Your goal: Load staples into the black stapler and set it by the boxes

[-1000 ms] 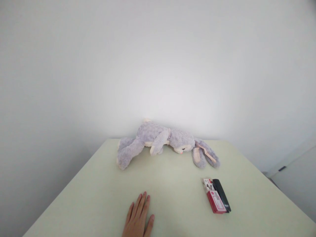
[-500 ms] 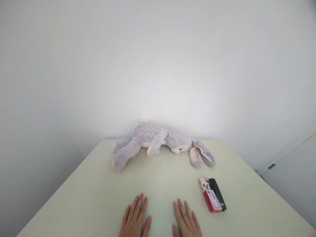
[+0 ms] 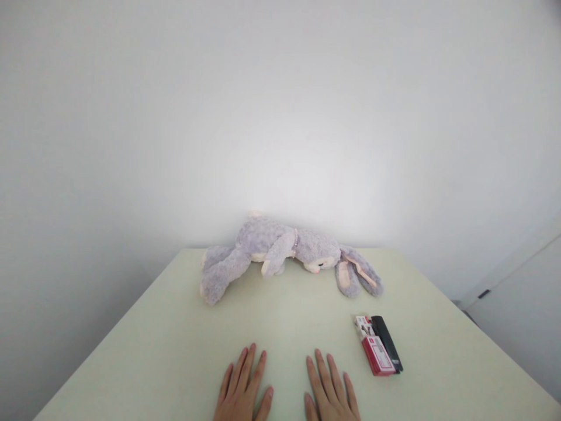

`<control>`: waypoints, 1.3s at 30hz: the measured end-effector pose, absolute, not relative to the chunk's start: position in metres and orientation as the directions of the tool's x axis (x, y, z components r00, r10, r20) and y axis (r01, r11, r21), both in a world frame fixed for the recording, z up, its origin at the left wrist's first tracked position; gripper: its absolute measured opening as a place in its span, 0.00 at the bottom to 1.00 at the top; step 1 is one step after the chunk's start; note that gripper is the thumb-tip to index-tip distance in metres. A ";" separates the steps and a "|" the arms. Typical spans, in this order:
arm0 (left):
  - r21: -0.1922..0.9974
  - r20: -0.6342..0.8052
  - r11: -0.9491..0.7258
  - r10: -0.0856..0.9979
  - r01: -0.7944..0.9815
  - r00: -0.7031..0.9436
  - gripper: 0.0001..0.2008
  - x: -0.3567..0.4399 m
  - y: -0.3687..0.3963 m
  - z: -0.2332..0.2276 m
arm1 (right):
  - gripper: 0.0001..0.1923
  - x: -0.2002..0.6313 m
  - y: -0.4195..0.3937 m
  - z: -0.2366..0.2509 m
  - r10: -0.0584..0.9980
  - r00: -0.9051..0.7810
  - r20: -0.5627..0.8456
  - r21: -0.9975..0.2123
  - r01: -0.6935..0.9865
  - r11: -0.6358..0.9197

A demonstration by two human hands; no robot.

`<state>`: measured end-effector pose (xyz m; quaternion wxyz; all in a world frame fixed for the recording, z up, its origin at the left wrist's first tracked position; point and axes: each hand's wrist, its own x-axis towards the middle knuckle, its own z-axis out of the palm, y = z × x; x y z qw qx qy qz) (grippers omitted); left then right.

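My left hand (image 3: 243, 389) lies flat, palm down, on the pale table (image 3: 144, 351) near its front edge, fingers slightly apart and holding nothing. My right hand (image 3: 329, 392) lies flat beside it in the same way, also holding nothing. A grey plush rabbit (image 3: 280, 251) lies on its side at the far end of the table, ears pointing right. A red and white packet (image 3: 374, 352) with a black bar-shaped object (image 3: 386, 343) against it rests just right of my right hand, not touched.
A plain white wall rises behind the table. A white cabinet or door (image 3: 521, 304) with a small dark handle stands at the right, beyond the table's edge.
My right hand came into view and settled flat on the table beside my left hand. The view shifted slightly; the rabbit and the packet stayed where they were.
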<state>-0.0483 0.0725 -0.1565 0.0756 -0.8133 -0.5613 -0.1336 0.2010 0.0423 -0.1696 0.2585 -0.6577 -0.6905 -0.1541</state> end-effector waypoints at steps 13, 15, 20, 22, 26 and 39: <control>-0.008 0.327 -0.361 0.880 0.932 0.344 0.33 -0.047 0.072 -0.155 | 0.33 0.201 0.041 -0.176 0.860 0.002 0.510 -0.098 0.994 0.056; -0.009 0.337 -0.358 0.878 0.934 0.340 0.33 -0.047 0.071 -0.155 | 0.31 0.201 0.041 -0.176 0.874 0.008 0.486 -0.103 0.993 0.048; 0.004 0.341 -0.363 0.876 0.932 0.340 0.33 -0.047 0.072 -0.155 | 0.31 0.201 0.042 -0.175 0.876 0.017 0.482 -0.132 0.990 0.053; 0.016 0.337 -0.365 0.878 0.931 0.339 0.33 -0.048 0.073 -0.156 | 0.33 0.201 0.042 -0.175 0.870 0.025 0.492 -0.144 0.988 0.054; 0.043 0.336 -0.369 0.880 0.928 0.335 0.33 -0.049 0.073 -0.156 | 0.34 0.200 0.042 -0.177 0.864 0.037 0.502 -0.175 0.983 0.059; 0.051 0.335 -0.364 0.884 0.930 0.327 0.33 -0.048 0.072 -0.154 | 0.31 0.200 0.042 -0.174 0.879 0.044 0.475 -0.197 0.979 0.057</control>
